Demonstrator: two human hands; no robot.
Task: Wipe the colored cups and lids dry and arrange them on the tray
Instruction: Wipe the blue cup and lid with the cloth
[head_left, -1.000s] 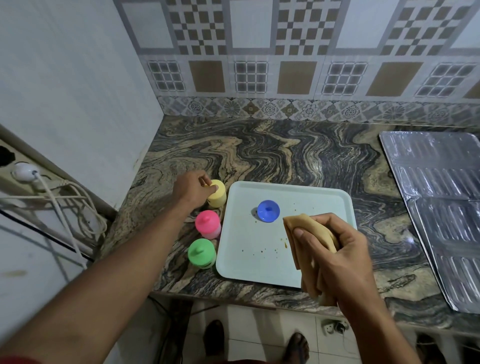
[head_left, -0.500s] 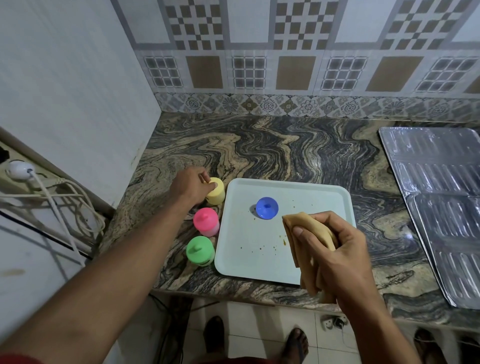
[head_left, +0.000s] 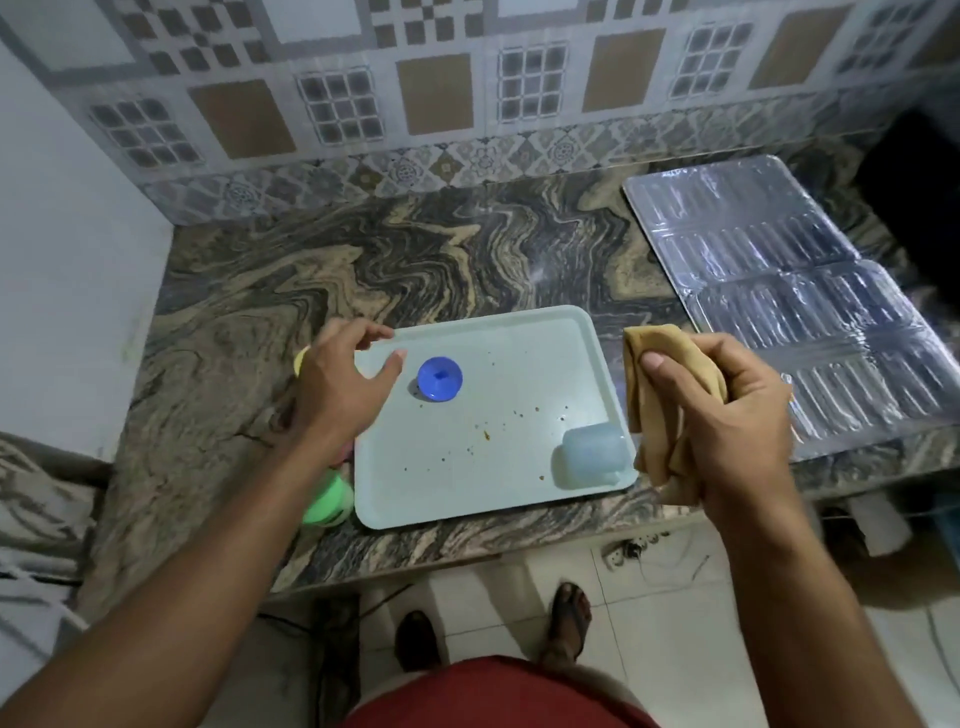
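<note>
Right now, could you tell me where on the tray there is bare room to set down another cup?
The tray is bare between the blue lid and the pale cup, apart from crumbs, and along its far edge. The near left corner is free too. Its left rim is crowded: the left hand hovers there, beside the green cup.

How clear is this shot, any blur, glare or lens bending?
Head view: soft motion blur throughout; wide-angle bending tilts the counter and wall tiles; dim, even light; sheen on the foil sheet; the pale blue cup looks hazy on the tray.
</note>
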